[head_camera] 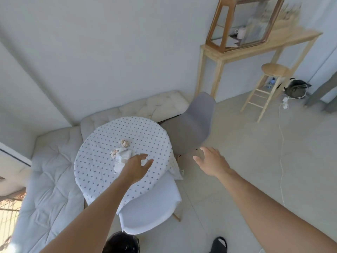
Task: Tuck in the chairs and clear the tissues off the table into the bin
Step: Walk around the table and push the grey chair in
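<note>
Beyond the left hand, a round table under a white cloth dotted with small blue rings. Left hand hovers over the near-right part of the top, fingers spread and loosely curved, gripping nothing. Right hand hangs off the table's right edge over bare floor, fingers apart, empty.

Tissues: one larger crumpled white tissue just left of the left hand's fingertips, partly hidden by the hand. Two smaller pinkish-white wads, one touching the big tissue's far-left side, the other a little farther off toward the table's middle. All soft, wrinkled, irregular.

Chairs: two moulded shell chairs. White chair under the left forearm, seat partly beneath the cloth's near edge, a pale wooden leg showing at its right. Grey chair ahead of the right hand, at the table's far-right edge, backrest angled away.

Open room: pale tiled floor wide and clear to the right of the right hand. Left of the left hand the table is hemmed by tufted cream cushions running along the wall and round the corner.

Far right: one wooden console table carrying a glass-and-wood case, one round wooden stool, a thin white cable trailing across the floor.

Bin: a dark round opening at the bottom edge, below the left forearm.
</note>
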`<action>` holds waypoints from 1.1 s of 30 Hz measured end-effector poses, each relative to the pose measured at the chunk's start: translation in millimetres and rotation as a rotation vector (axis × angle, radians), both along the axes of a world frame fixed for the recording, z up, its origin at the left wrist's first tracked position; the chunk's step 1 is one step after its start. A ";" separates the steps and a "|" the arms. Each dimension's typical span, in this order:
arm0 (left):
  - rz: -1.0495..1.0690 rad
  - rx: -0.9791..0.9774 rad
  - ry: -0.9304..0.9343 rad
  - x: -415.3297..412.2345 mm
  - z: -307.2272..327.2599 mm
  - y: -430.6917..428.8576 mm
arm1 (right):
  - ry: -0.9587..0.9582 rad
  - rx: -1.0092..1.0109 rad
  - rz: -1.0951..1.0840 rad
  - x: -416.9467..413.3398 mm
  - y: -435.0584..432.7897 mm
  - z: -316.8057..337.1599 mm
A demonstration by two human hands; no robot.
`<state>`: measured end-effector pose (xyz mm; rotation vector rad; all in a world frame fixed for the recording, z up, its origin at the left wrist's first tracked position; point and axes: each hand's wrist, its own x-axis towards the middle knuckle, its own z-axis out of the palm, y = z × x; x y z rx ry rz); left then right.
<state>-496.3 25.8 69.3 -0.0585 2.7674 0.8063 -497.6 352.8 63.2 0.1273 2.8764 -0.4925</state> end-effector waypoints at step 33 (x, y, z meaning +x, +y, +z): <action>0.043 0.074 -0.093 -271.1 -38.3 381.5 | -0.051 -0.018 0.140 -279.6 398.1 -16.4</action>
